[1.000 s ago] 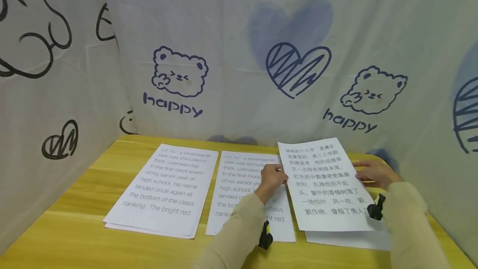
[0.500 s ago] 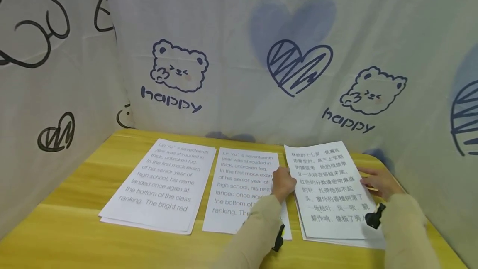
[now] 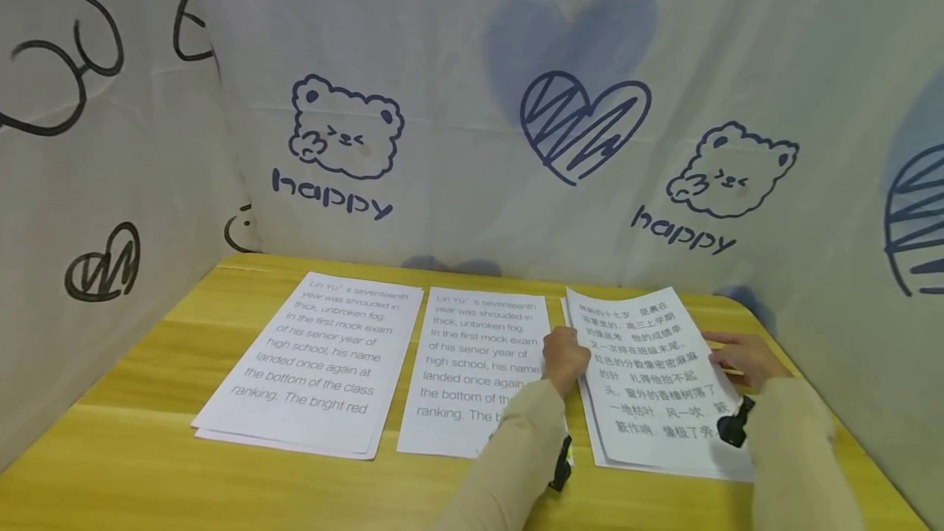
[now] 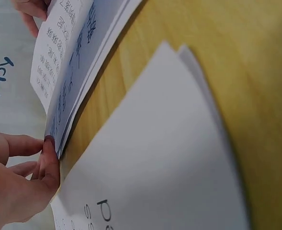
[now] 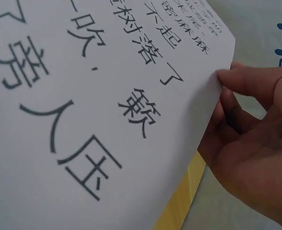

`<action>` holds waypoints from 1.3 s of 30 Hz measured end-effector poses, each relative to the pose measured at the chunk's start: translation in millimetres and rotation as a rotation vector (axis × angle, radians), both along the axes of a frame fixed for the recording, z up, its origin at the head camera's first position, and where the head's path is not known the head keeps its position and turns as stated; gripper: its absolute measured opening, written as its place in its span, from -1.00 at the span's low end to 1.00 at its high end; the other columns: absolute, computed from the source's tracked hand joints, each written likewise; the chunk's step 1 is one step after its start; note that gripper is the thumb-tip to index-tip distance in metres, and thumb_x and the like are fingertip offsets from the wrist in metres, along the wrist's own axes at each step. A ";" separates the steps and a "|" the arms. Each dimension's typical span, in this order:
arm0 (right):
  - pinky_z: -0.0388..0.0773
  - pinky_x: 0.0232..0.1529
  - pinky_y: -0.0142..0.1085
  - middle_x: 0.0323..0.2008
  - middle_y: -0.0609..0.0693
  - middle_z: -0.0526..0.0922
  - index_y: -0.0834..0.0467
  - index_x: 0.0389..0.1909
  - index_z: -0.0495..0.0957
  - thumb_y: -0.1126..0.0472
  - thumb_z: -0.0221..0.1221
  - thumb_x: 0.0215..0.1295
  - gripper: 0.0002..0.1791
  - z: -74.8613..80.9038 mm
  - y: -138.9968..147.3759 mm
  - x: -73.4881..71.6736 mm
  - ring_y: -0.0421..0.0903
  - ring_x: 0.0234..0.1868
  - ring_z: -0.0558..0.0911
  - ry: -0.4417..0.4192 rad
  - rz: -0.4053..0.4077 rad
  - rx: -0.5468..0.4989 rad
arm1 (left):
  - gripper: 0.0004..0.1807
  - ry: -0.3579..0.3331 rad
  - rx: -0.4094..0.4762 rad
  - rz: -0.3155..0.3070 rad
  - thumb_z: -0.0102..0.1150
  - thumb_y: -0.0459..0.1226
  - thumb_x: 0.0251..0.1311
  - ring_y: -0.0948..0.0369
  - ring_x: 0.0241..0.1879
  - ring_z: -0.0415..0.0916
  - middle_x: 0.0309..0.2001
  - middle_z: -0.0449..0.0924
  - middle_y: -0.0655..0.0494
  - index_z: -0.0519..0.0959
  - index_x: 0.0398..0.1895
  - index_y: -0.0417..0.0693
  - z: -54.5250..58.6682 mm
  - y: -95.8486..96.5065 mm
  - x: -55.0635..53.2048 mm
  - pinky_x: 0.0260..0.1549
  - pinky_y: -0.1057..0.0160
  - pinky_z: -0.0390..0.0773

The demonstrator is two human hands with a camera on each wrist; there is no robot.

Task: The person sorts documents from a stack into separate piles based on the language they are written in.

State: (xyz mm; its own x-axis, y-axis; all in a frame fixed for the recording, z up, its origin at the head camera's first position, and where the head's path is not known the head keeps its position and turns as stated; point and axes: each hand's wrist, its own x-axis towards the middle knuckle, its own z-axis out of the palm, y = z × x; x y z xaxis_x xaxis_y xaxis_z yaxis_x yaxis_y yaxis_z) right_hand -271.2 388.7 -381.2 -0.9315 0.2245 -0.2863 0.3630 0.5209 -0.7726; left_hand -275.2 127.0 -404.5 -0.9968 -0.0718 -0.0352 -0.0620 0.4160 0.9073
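Observation:
A white sheet of paper [image 3: 642,383] printed with Chinese characters lies over the right-hand pile, curved up a little between my hands. My left hand [image 3: 566,360] pinches its left edge between thumb and fingers, as the left wrist view also shows at the paper's edge [image 4: 64,105]. On the opposite edge, my right hand [image 3: 751,359] holds the sheet with thumb on top and fingers beneath, seen close in the right wrist view. More paper [image 3: 693,472] shows under the sheet's near edge, including another sheet with Chinese print.
Left of my left hand is a pile of English-printed sheets [image 3: 472,351], partly covered by my left sleeve. Another English-printed pile [image 3: 317,351] lies farther left. All rest on a yellow wood-grain table [image 3: 251,490]. A patterned white cloth [image 3: 457,187] hangs behind and at the sides.
Both hands have lowered the Chinese-printed sheet onto the pile, bringing it nearly in line with the paper below. The left hand shifted right; the view tilted slightly. Both hands still hold the edges.

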 end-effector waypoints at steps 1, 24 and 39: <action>0.52 -0.18 -0.09 0.12 0.43 0.39 0.39 0.40 0.10 0.36 0.03 0.33 -0.35 -1.3 0.7 -1.6 0.19 -0.06 0.49 -0.009 -0.002 0.003 | -0.55 -0.005 -0.006 -0.002 0.14 -0.55 -0.06 -0.09 0.04 0.52 0.00 0.59 -0.21 0.59 0.01 -0.34 0.3 -0.5 -0.1 0.05 0.10 0.50; 0.41 0.04 0.13 0.25 0.51 0.16 0.53 0.37 -0.02 0.12 0.15 0.32 -0.17 -22.1 22.9 -33.1 0.33 0.08 0.35 -0.106 0.039 0.263 | -0.75 0.012 -0.222 -0.068 0.19 -0.27 0.08 -0.02 -0.19 0.36 -0.25 0.38 -0.15 0.56 -0.31 -0.34 19.3 -2.7 -0.8 -0.15 0.06 0.45; 0.11 0.28 0.22 0.28 0.55 0.12 0.59 0.31 0.08 0.17 -0.02 0.39 -0.32 6.8 -67.3 -15.8 0.46 0.29 0.15 0.073 0.184 0.375 | -0.59 0.010 0.015 -0.216 0.15 -0.29 0.21 0.00 0.26 0.34 0.15 0.53 -0.07 0.56 0.12 -0.26 24.7 -3.2 8.4 0.20 0.12 0.36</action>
